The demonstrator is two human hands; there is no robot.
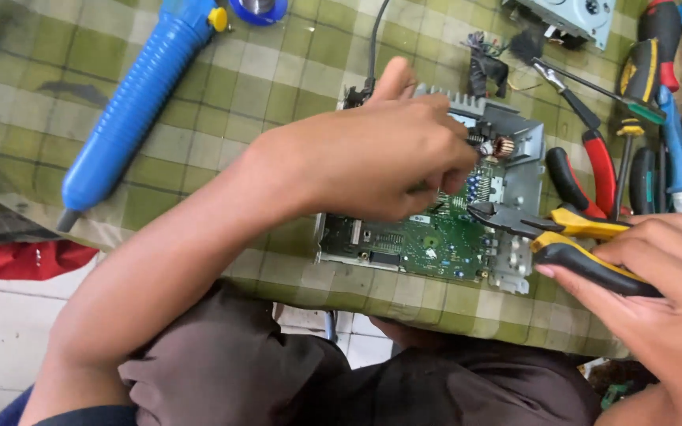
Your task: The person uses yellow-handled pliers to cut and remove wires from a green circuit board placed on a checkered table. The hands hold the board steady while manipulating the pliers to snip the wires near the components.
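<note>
Gripping yellow-handled pliers (550,233), right hand (657,276) noses them onto the circuit board (436,237) (left hand (372,154) pinching there)

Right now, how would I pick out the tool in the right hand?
Find the green circuit board on the checked tablecloth. At its right edge, the right hand holds pliers. Their handles are yellow and black, unlike the red-handled pliers behind.

A green checked cloth (222,79) covers the table (404,304); pale floor tiles (1,331) show at lower left of the frame.
</note>
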